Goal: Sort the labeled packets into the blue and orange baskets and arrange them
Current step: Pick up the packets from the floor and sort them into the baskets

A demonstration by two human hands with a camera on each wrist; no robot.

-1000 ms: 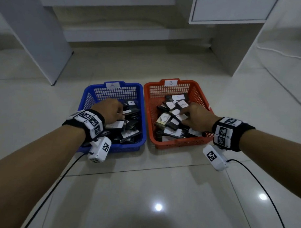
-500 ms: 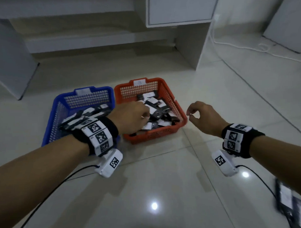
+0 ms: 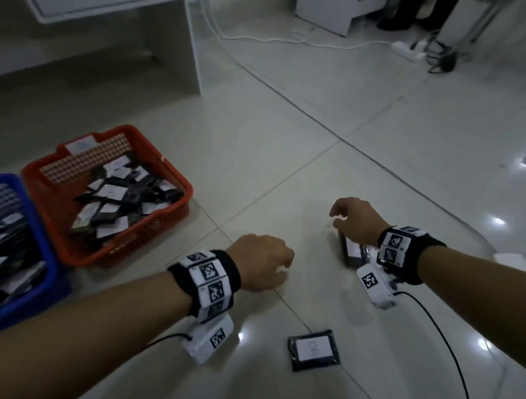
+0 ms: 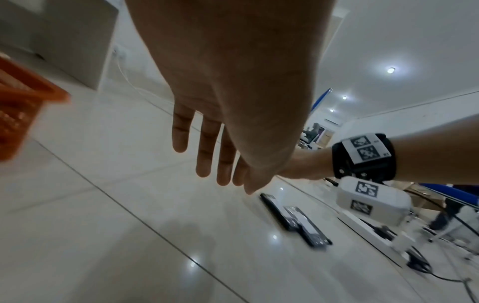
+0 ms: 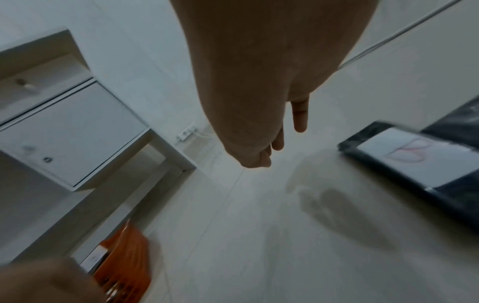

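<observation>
The orange basket (image 3: 173, 178) and the blue basket (image 3: 49, 269) stand at the left on the floor, both holding several dark packets with white labels. One labelled dark packet (image 3: 313, 349) lies alone on the tiles near me. More packets (image 3: 353, 252) lie under my right wrist; the left wrist view shows them as flat dark packets (image 4: 298, 219). My right hand (image 3: 355, 220) hovers over them, fingers loosely curled, holding nothing. My left hand (image 3: 261, 269) hangs above bare floor, its fingers (image 4: 207, 147) straight and empty. A labelled packet (image 5: 420, 164) shows at the right of the right wrist view.
A white cabinet (image 3: 107, 3) with a leg panel (image 3: 189, 47) stands behind the baskets. White cables (image 3: 261, 39) and a power strip (image 3: 408, 52) run across the far floor. A white object (image 3: 513, 260) lies at the right edge.
Both hands have left the baskets and moved right across the floor toward the loose packets. My head turned right, so the baskets slid to the left of the view.
</observation>
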